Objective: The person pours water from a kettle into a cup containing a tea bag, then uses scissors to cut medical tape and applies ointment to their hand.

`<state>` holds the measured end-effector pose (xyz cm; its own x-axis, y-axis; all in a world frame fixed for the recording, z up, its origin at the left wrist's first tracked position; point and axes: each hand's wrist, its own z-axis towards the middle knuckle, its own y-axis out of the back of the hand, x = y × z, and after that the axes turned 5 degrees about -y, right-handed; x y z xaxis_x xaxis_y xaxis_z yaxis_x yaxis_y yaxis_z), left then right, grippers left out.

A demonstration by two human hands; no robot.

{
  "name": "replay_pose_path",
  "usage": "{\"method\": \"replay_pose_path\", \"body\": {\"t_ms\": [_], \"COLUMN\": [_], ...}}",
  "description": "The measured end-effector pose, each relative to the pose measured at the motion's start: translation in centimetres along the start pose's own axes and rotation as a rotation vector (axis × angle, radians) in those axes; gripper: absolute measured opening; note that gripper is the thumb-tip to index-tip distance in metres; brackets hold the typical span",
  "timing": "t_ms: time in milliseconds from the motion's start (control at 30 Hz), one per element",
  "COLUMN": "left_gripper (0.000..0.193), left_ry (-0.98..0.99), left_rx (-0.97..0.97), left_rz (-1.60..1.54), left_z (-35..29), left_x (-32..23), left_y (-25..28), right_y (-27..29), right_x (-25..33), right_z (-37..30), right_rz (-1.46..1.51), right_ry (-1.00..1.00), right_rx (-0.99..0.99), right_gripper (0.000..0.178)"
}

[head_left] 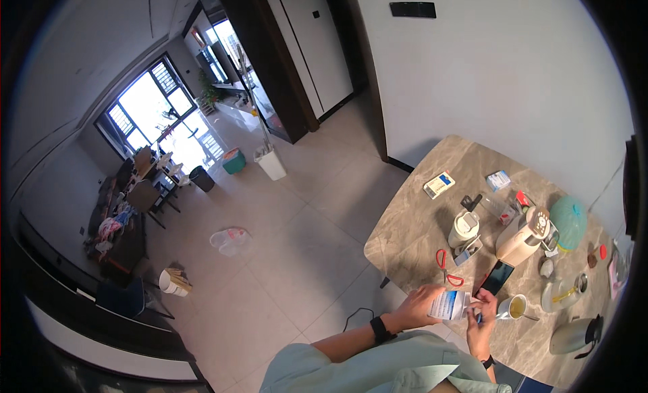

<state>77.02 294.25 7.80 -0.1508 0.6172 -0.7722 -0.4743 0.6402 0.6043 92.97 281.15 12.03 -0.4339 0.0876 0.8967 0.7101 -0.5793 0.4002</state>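
Observation:
My left hand (417,308) grips a small white and blue carton (445,305) at the table's near edge. Close against the carton's right end is my right hand (480,324), its fingers bent together. A small bluish bit shows among those fingers, too small to name. Just beyond the carton lie scissors (454,281) with red handles. A dark phone (498,277) rests on the table past my right hand. Right of that hand stands a white cup (513,307) of yellowish liquid, a spoon handle (531,318) beside it.
The marble-patterned table (405,224) also bears a cream tumbler (464,228), a cream thermos jug (520,238), a glass pitcher (563,293), a metal kettle (574,335), a green balloon-like object (568,222) and two small boxes. On the floor are a plastic bag (231,241) and bins.

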Motion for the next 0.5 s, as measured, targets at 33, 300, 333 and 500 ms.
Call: {"method": "replay_pose_path", "body": {"t_ms": [33, 300, 333, 500], "left_gripper": [0.079, 0.076, 0.076, 0.074], "left_ry": [-0.014, 0.129, 0.176, 0.472], "left_rx": [-0.016, -0.193, -0.245, -0.238], "left_rz": [-0.019, -0.125, -0.233, 0.103], "left_z": [0.3, 2.4, 2.7, 6.0], "left_x": [0.2, 9.0, 11.6, 21.2], "left_y": [0.0, 0.3, 0.4, 1.4], "right_y": [0.0, 1.5, 1.9, 3.4], "right_x": [0.7, -2.4, -1.9, -5.0], "right_z": [0.5, 0.5, 0.3, -2.4], "right_rz": [-0.014, 0.166, 0.201, 0.132], "right_ry": [-0.005, -0.152, -0.199, -0.25], "right_rx": [-0.078, -0.367, -0.376, -0.489], "right_gripper": [0.018, 0.005, 0.006, 0.007]}}
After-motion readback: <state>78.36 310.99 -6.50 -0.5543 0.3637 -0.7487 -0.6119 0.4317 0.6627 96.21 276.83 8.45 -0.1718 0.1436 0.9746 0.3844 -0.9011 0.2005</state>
